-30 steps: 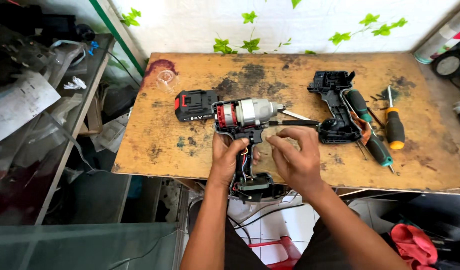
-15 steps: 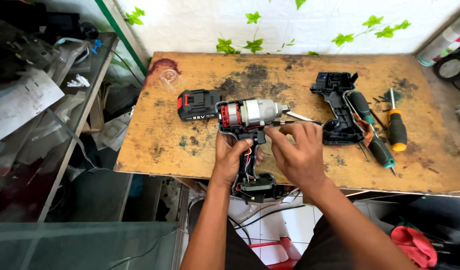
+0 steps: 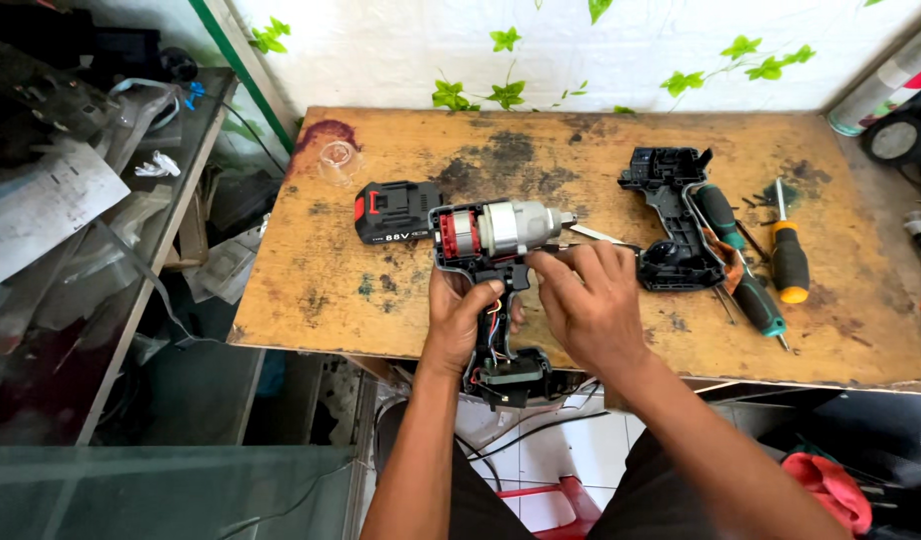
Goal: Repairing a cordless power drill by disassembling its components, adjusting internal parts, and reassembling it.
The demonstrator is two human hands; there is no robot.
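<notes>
An opened cordless impact wrench lies on the worn wooden table, its motor, silver gearbox and coloured wires exposed. My left hand grips its handle from the left. My right hand rests against the right side of the handle below the silver nose, fingers curled; a thin metal tool pokes out past the fingertips. The wrench's base hangs over the table's front edge.
A black and red battery pack lies left of the wrench. The other black housing half lies to the right, beside green-handled and orange-handled screwdrivers and small screws. A clear cup stands at the back left. Cluttered shelf at left.
My right hand has shifted a little along the wrench's handle, fingers working near the trigger area. The left hand keeps its hold and the wrench stays in place.
</notes>
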